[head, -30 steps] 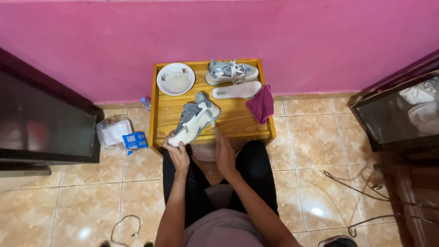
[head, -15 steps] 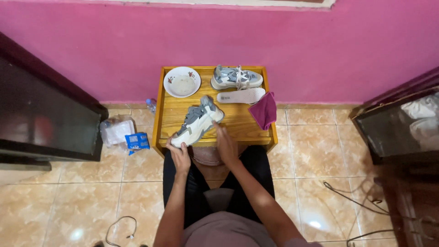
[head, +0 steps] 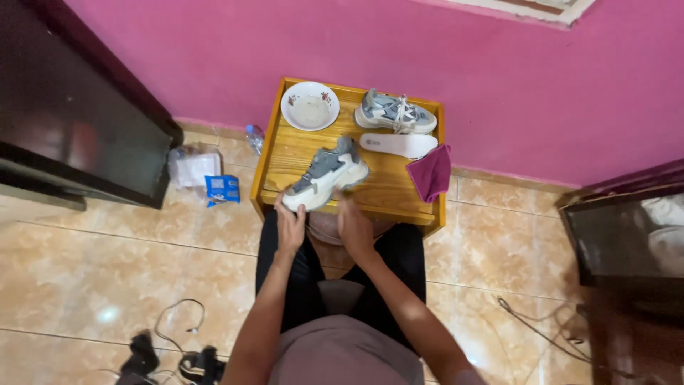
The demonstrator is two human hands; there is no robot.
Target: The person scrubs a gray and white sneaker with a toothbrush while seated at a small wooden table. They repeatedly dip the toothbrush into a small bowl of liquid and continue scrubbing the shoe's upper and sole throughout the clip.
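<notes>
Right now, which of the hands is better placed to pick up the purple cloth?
Probably the right hand: it is on the cloth's side of the table. The purple cloth hangs at the table's right edge, while the left hand holds the shoe's toe.

A pink-painted wall (head: 499, 78) fills the upper part of the view, with a strip of white frame (head: 527, 7) at its top edge. The floor (head: 107, 271) is glossy beige marbled tile with pale grout lines; a bright reflection shows at lower left. A dark wooden cabinet (head: 71, 114) stands at the left against the wall. A second dark cabinet with a glass panel (head: 627, 228) stands at the right. Between them, a small yellow wooden tabletop (head: 285, 153) sits against the wall. Loose cables (head: 178, 321) lie on the tiles.
</notes>
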